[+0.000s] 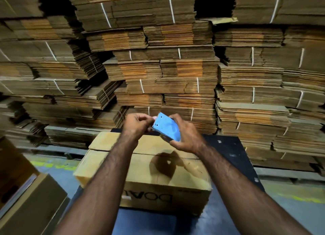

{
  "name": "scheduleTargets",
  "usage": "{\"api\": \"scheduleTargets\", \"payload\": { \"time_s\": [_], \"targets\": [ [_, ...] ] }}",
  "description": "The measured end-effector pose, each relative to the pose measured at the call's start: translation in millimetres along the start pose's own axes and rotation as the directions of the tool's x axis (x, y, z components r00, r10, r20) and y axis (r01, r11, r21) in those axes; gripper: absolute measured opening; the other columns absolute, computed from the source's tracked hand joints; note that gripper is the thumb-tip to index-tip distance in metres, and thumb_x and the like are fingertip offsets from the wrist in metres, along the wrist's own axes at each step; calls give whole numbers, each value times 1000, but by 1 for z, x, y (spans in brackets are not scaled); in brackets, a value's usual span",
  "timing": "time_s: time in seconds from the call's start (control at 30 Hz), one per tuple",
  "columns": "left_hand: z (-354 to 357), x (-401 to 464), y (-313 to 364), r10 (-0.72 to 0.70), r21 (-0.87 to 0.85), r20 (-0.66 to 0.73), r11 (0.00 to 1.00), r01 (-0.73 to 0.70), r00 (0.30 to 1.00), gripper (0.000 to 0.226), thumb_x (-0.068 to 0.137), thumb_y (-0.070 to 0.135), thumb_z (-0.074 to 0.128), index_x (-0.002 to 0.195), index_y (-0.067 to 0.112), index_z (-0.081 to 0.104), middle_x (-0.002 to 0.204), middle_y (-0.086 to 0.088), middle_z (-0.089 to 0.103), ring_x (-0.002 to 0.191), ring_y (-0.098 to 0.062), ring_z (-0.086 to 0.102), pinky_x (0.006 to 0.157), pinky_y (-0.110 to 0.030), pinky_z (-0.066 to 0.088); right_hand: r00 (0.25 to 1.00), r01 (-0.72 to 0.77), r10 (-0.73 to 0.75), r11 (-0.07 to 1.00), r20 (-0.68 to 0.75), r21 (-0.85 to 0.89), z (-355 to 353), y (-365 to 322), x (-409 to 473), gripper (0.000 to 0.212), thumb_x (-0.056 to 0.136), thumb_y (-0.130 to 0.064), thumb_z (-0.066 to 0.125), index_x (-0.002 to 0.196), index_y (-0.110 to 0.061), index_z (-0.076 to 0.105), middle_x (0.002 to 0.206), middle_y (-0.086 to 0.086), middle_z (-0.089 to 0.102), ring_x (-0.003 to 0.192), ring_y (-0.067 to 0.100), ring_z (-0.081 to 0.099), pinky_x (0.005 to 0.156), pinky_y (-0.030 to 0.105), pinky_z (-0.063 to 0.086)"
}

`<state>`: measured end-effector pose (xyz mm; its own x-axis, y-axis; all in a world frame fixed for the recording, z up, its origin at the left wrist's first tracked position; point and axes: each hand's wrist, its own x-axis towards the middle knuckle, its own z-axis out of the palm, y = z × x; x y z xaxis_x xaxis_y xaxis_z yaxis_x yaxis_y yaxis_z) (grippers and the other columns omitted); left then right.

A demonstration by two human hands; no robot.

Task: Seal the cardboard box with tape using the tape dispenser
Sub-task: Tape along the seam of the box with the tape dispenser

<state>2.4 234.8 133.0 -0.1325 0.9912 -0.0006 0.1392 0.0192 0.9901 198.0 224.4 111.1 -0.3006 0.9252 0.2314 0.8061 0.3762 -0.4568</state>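
Note:
A blue tape dispenser (167,127) is held up in the air above the far edge of a closed cardboard box (146,171). My right hand (184,138) grips the dispenser from the right and below. My left hand (136,124) has its fingers curled at the dispenser's toothed edge, pinching at the tape end there. The tape itself is too small to make out. The box lies on a dark stand (233,157), its flaps folded shut with a seam running left to right and printed letters on its near side.
Tall stacks of flattened cardboard tied with white string (168,67) fill the whole background. Another open cardboard box (29,196) stands at the lower left. The grey floor (290,196) carries yellow markings.

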Motion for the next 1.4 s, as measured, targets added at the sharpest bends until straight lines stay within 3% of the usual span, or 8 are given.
{"api": "scheduleTargets", "payload": {
  "time_s": [0.13,0.3,0.57,0.8,0.93,1.2,1.3,1.4],
  "targets": [
    [-2,0,-6,22,8,-60,1000,-22,998,16,86,21,77,76,8,77,65,-5,72,63,-19,61,67,-34,53,998,66,-67,995,-13,-76,-8,8,-1,75,74,-41,77,133,-37,31,120,1,59,97,26,60,73,42,56],
    [-14,-5,-12,-32,-44,-104,999,28,994,15,86,13,76,72,9,75,61,0,71,57,-14,62,62,-30,56,991,128,-125,988,42,-87,-4,0,5,76,73,-44,76,136,-39,33,122,-1,59,99,21,58,76,40,55],
    [-84,-13,-32,-54,-51,-173,998,46,983,17,88,10,74,72,6,71,54,2,66,49,-8,52,55,-20,49,965,233,-227,972,130,-30,27,-39,24,74,72,-58,69,136,-40,37,126,-2,61,105,20,58,82,42,54],
    [-161,3,-61,-137,-75,-250,990,121,959,16,88,10,74,73,6,73,59,-4,67,48,-8,51,55,-22,48,937,293,-274,954,215,-64,64,-95,54,78,76,-49,75,142,-30,41,134,-2,58,114,20,54,84,34,49],
    [-212,20,-84,-174,-48,-249,985,168,953,16,86,16,77,75,4,74,67,-10,69,56,-15,55,63,-30,51,934,275,-239,955,266,-107,83,-115,74,79,76,-54,74,143,-28,42,133,-1,58,112,20,54,84,36,50],
    [-258,43,-134,-282,-41,-247,959,281,927,22,85,23,78,89,1,75,79,-14,74,43,-7,48,45,-20,42,889,175,-92,974,449,-147,124,-154,112,77,60,-69,71,125,-51,34,124,3,59,104,22,53,80,45,54],
    [-257,48,-153,-328,-29,-230,943,331,916,19,86,23,77,85,4,76,76,-11,75,39,-5,46,43,-18,39,856,172,-34,959,515,-224,130,-162,121,76,66,-67,75,130,-45,41,128,0,57,111,22,49,88,45,50],
    [-256,53,-168,-380,-49,-209,924,378,901,18,85,26,77,81,9,77,70,-5,75,41,-8,45,52,-23,38,841,178,1,944,541,-279,134,-170,128,73,70,-62,77,133,-39,45,128,-1,57,110,20,48,88,42,48]
  ]
}}
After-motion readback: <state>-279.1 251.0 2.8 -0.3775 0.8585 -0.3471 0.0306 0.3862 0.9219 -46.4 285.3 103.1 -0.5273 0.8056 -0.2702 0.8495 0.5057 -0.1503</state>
